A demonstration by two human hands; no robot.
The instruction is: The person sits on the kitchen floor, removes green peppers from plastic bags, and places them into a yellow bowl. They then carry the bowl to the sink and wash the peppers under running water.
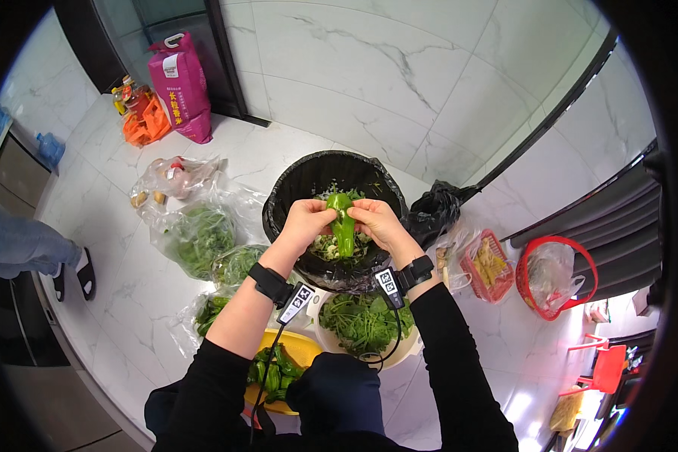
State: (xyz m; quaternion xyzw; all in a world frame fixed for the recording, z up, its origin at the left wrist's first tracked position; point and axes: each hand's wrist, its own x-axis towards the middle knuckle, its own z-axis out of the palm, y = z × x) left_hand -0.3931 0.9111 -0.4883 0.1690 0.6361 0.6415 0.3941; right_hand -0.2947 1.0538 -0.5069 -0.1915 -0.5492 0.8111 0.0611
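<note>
Both of my hands hold one green pepper (pixel 343 226) over a bin lined with a black plastic bag (pixel 282 175). My left hand (pixel 306 221) grips its left side with thumb and fingers, and my right hand (pixel 379 220) grips its right side. The upper end of the pepper looks split or dented between my thumbs. Vegetable scraps (pixel 330 248) lie inside the bin. Below it, a pale basin holds leafy greens (pixel 364 325). A yellow basket (pixel 305 346) with several green peppers (pixel 276 376) stands at the lower left, partly behind my left arm.
Clear bags of greens (pixel 198 231) lie left of the bin. Right of it are a red basket of yellowish food (pixel 489 268) and a red-handled basket (pixel 528 282). A purple rice bag (pixel 181 85) stands near the wall. Another person's legs (pixel 28 237) are at the far left.
</note>
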